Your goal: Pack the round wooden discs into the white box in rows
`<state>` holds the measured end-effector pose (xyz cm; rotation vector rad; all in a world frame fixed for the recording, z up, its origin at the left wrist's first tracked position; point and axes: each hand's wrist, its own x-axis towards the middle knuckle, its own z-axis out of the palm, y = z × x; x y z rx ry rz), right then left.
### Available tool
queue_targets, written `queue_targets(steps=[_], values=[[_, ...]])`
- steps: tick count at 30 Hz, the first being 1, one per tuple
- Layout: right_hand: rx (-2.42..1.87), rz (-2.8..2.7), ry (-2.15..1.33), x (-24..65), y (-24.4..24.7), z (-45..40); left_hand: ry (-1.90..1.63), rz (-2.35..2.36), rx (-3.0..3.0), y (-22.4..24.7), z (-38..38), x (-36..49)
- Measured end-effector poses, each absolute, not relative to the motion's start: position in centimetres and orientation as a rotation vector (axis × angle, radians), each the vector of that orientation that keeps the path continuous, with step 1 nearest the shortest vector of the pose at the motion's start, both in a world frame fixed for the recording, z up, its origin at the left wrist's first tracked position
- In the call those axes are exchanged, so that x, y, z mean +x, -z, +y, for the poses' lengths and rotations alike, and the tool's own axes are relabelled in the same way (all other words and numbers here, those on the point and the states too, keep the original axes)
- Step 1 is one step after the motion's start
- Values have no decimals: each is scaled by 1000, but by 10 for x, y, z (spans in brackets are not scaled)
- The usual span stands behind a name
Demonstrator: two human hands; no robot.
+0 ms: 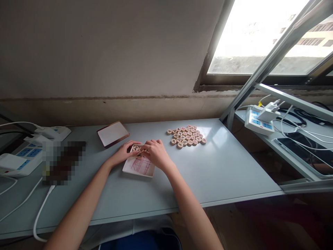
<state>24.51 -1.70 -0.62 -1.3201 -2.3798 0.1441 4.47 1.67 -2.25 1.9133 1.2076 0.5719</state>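
A shallow white box (137,171) with red pencil-like lines on its floor lies on the desk in front of me. Several round wooden Chinese chess pieces (135,148) with black characters lie at its far end. My left hand (123,153) curves round the far left corner of the box, thumb near the pieces. Over the far right part of the box, my right hand (155,152) has its fingers bent down and closed at a piece, which they mostly hide. Right of the hands lies a loose group of Chinese chess pieces (184,138), packed close together on the desk.
A box lid (113,134), pale inside with dark red sides, lies behind my left hand. Power strips with plugs stand at left (31,152) and on the right-hand shelf (258,121). White cables cross the left desk. A blurred patch (63,163) covers something there. A phone (304,149) lies at right.
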Motion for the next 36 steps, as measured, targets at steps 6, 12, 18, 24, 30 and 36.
queue_targets(steps=[6, 12, 18, 24, 30, 36], values=[[-1932, -1903, 173, 278, 11, -5, -553, 1240, 1982, 25, 16, 45], [-2236, -1801, 201, 296, 18, -5, -582, 1233, 1999, 27, 17, 46], [-2126, -1902, -1, 293, 12, -6, -608, 1230, 1993, 29, 17, 45], [-1499, -2055, -437, 280, -7, -17, -591, 1234, 1995, 27, 16, 46], [-1268, -2354, -638, 263, -11, -26, -593, 1226, 2003, 27, 16, 45], [-1283, -2416, -545, 258, -1, -25, -598, 1240, 2009, 25, 14, 46]])
